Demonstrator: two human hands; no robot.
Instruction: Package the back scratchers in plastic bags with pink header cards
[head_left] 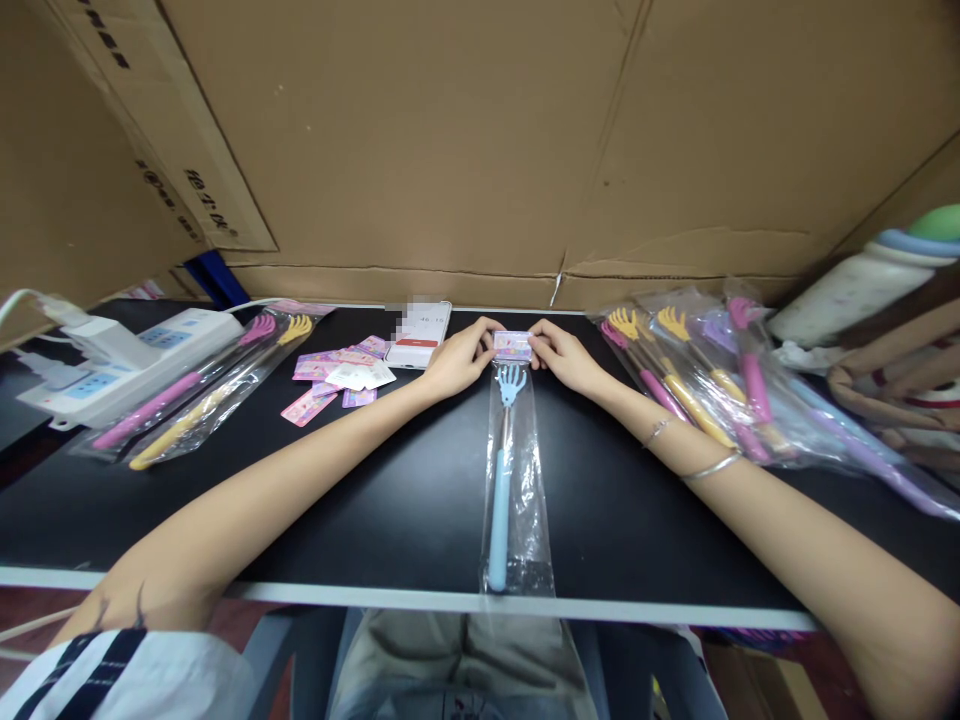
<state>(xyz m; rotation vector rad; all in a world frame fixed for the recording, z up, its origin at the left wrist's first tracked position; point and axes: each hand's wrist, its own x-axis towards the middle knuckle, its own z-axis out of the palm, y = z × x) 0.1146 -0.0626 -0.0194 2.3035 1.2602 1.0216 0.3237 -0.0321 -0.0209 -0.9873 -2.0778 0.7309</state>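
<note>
A blue hand-shaped back scratcher [500, 470] lies in a clear plastic bag [529, 500] down the middle of the black table [360, 500], its handle toward me. A small pink header card [513, 345] sits over the bag's far end. My left hand [459, 360] pinches the card's left side and my right hand [566, 357] pinches its right side, fingers pressed on the card against the table.
Loose pink cards [337, 380] and a phone [420, 335] lie left of my hands. Two bagged scratchers [202, 385] and a white power strip [127, 365] sit far left. A pile of bagged scratchers [712, 390] lies right. Cardboard [480, 140] walls the back.
</note>
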